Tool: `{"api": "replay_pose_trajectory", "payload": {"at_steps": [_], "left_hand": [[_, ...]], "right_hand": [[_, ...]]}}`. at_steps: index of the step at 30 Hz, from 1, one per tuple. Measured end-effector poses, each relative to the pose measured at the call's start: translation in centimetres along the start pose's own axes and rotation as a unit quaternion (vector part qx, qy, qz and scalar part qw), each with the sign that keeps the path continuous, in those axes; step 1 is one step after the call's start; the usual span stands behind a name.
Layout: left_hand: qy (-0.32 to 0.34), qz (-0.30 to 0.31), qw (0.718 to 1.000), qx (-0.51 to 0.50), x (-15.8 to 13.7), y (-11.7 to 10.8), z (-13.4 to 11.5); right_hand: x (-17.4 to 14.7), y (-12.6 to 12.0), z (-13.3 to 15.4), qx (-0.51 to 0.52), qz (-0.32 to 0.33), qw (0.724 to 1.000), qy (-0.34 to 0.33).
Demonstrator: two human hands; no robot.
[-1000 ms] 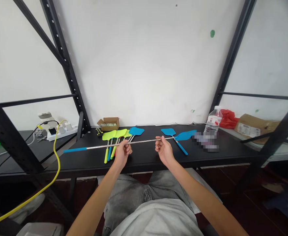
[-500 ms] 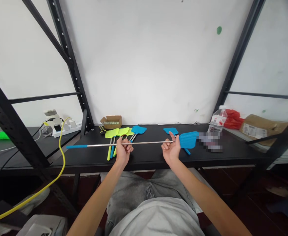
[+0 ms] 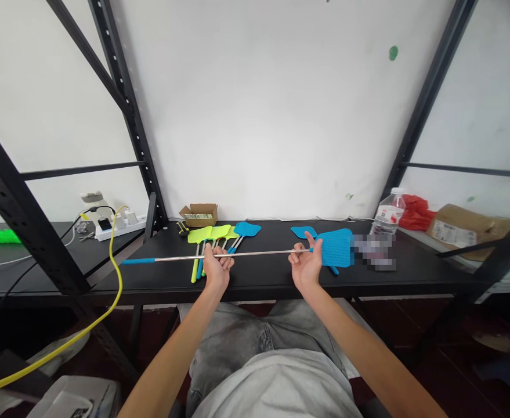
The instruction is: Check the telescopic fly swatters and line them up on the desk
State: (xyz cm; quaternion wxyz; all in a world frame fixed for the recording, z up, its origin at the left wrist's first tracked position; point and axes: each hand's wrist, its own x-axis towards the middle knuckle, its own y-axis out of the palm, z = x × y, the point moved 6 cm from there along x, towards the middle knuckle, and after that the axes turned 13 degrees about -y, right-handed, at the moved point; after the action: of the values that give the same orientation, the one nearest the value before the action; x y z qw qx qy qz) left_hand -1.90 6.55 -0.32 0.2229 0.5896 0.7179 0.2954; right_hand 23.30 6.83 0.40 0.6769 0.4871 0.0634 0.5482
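Note:
A blue fly swatter (image 3: 333,248) with a long thin metal shaft is held level above the black table, its blue handle pointing left. My left hand (image 3: 218,268) is closed around the shaft left of the middle. Close to the swatter's head, my right hand (image 3: 306,264) is closed on the shaft, with the thumb raised. Behind my left hand lie several swatters, among them a yellow-green one (image 3: 199,234) and a blue one (image 3: 248,229). Another blue swatter (image 3: 303,232) lies behind my right hand, partly hidden by the held one.
A small open cardboard box (image 3: 199,215) stands at the back of the table (image 3: 159,278). On the right are a plastic bottle (image 3: 389,213), a red bag (image 3: 415,213) and a brown package (image 3: 459,227). A power strip (image 3: 122,228) and a yellow cable (image 3: 119,284) are at left.
The held swatter's head has turned so that more of its flat face shows. Both hands keep their hold on the shaft; the whole view has shifted slightly.

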Motion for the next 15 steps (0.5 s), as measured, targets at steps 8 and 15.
{"api": "replay_pose_trajectory", "payload": {"at_steps": [8, 15], "left_hand": [[-0.001, 0.025, 0.999, 0.027, 0.2, 0.3, 0.5], [-0.008, 0.045, 0.997, 0.054, 0.1, 0.7, 0.7]], "right_hand": [[0.3, -1.0, -0.7, -0.017, -0.039, 0.999, -0.011], [0.4, -1.2, -0.9, -0.041, -0.044, 0.998, -0.015]]}}
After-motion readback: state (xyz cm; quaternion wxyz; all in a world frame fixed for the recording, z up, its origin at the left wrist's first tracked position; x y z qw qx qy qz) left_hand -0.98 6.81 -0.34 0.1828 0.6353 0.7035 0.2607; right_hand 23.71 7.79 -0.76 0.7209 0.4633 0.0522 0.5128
